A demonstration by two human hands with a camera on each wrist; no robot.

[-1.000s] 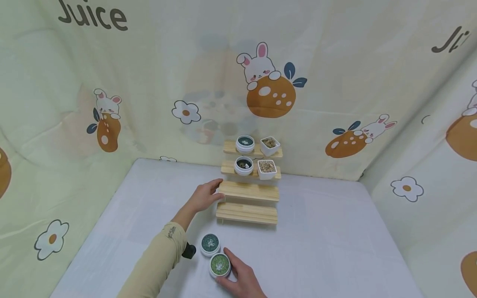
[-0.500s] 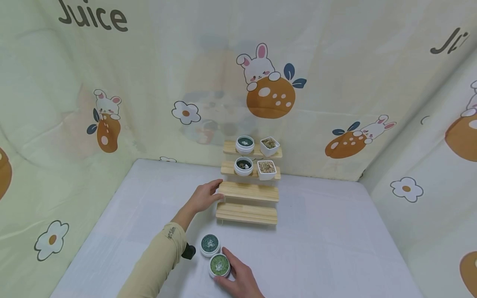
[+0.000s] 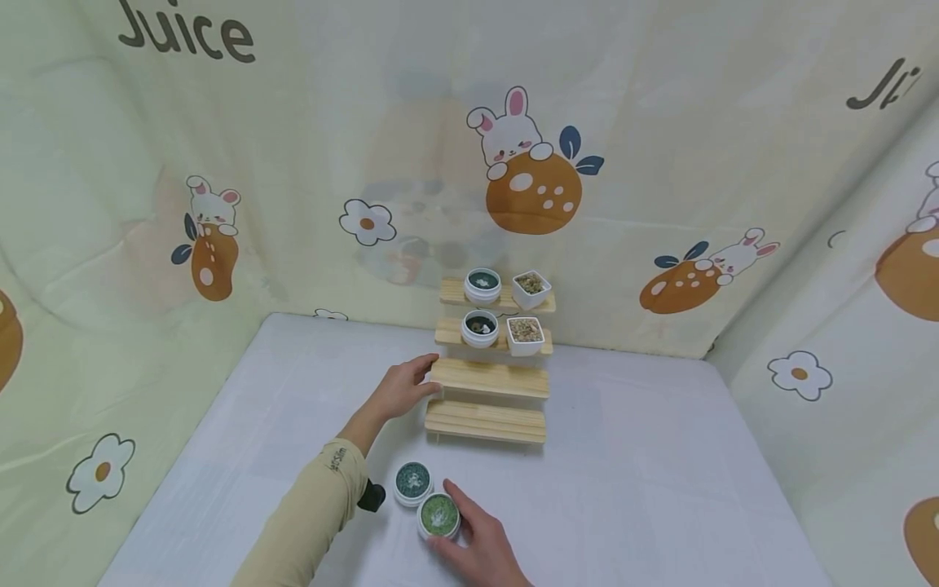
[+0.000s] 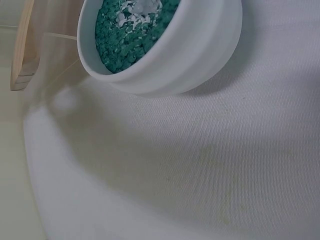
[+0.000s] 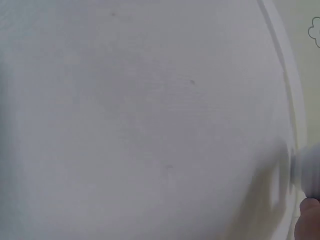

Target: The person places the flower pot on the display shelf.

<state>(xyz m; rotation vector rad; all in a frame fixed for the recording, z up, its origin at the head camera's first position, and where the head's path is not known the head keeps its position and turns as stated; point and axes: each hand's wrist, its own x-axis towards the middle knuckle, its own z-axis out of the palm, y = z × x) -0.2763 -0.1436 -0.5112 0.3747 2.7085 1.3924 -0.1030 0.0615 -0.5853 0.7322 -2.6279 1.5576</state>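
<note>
My right hand (image 3: 480, 548) pinches a small round white pot of green granules (image 3: 440, 514) between thumb and fingers. In the right wrist view a fingertip (image 5: 309, 215) meets the blurred side of the white pot (image 5: 309, 170) at the right edge. Just behind and left of it, a second round white pot of teal flakes (image 3: 413, 479) stands on the white tabletop; the left wrist view shows this teal-filled pot (image 4: 165, 55) close up. My left hand (image 3: 401, 387) reaches to the left end of a wooden tiered stand (image 3: 487, 377), fingertips and thumb apart at the plank's edge.
Two round white pots, including a dark-filled one (image 3: 480, 328), and two square white cups, including one of tan bits (image 3: 526, 333), stand on the upper two tiers. The front plank (image 3: 486, 420) is bare. A printed curtain (image 3: 411, 147) encloses the white table (image 3: 645, 456).
My right hand has shifted the green-filled pot slightly right and away from me. My left hand stays at the stand's left end, and the teal-filled pot keeps its place.
</note>
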